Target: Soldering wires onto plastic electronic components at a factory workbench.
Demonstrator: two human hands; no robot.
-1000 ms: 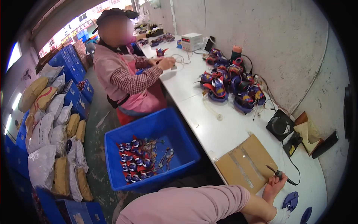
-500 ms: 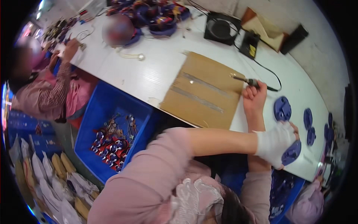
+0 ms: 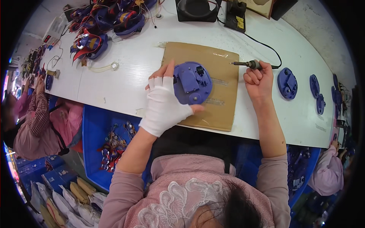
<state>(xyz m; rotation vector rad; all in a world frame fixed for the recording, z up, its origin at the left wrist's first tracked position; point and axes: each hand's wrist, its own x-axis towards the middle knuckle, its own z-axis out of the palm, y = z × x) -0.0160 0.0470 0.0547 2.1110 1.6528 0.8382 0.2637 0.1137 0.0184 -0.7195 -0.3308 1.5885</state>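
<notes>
My left hand (image 3: 165, 100), in a white fingerless glove, grips the left and lower edge of a round purple plastic housing (image 3: 200, 84). The housing lies over a cardboard sheet (image 3: 224, 117), its inner side with posts and a boxed compartment facing up. My bare right hand (image 3: 259, 79) is closed around the handle of a soldering iron (image 3: 249, 64). The iron's tip points left, over the right side of the cardboard and apart from the housing. A second purple housing (image 3: 287, 83) rests on the white table to the right of my right hand.
More purple parts (image 3: 314, 86) lie at the right. Colourful assemblies (image 3: 91, 45) are heaped at the back left. A soldering stand (image 3: 235, 17) and a black fan-like device (image 3: 197, 9) stand at the back. Blue bins (image 3: 93, 152) sit below the table edge. Co-workers (image 3: 49, 125) work at both sides.
My left hand has come from the far right to the cardboard, bringing a purple housing with it. My right hand still holds the soldering iron. The whole view has shifted.
</notes>
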